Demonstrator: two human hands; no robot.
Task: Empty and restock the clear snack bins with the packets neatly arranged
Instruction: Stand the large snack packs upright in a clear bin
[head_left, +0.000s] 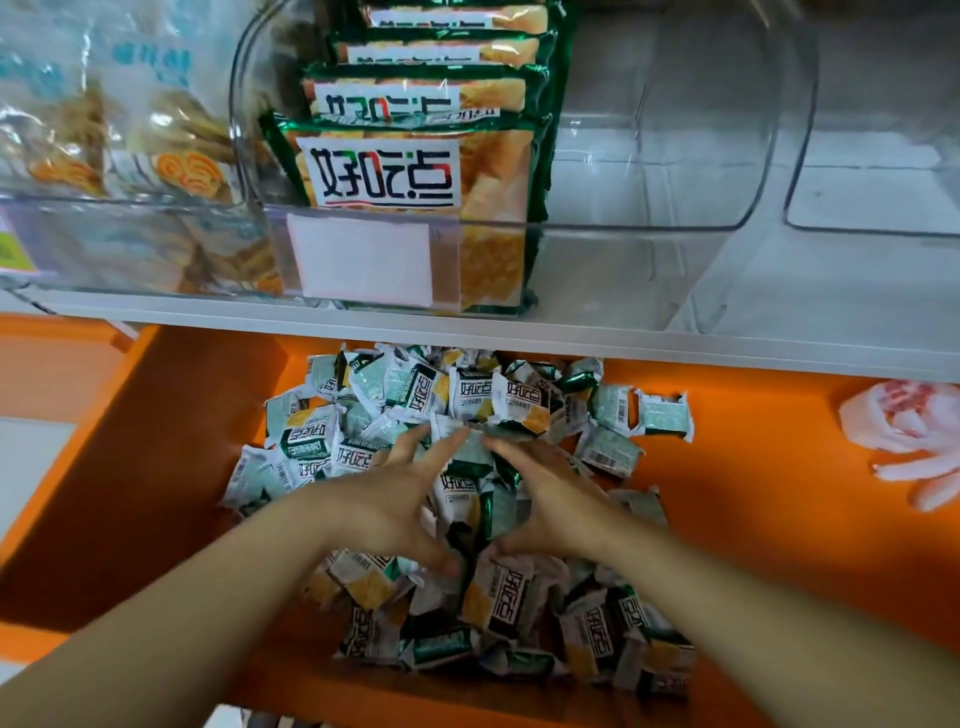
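A loose pile of small green-and-white snack packets (519, 400) lies on the orange shelf (182, 467). My left hand (395, 499) and my right hand (550, 499) are on the middle of the pile, fingers spread and fairly straight, pressing a cluster of packets between them. Above, a clear bin (649, 228) holds a row of the same packets (405, 171) standing upright along its left side. The bin's right half has nothing in it.
A white shelf edge (727, 348) juts out just above the pile. Left of the middle bin is a bin of swirl biscuits (130, 156), and another clear bin (872, 228) stands to its right. A crumpled pink-and-white plastic piece (914, 436) lies at the right.
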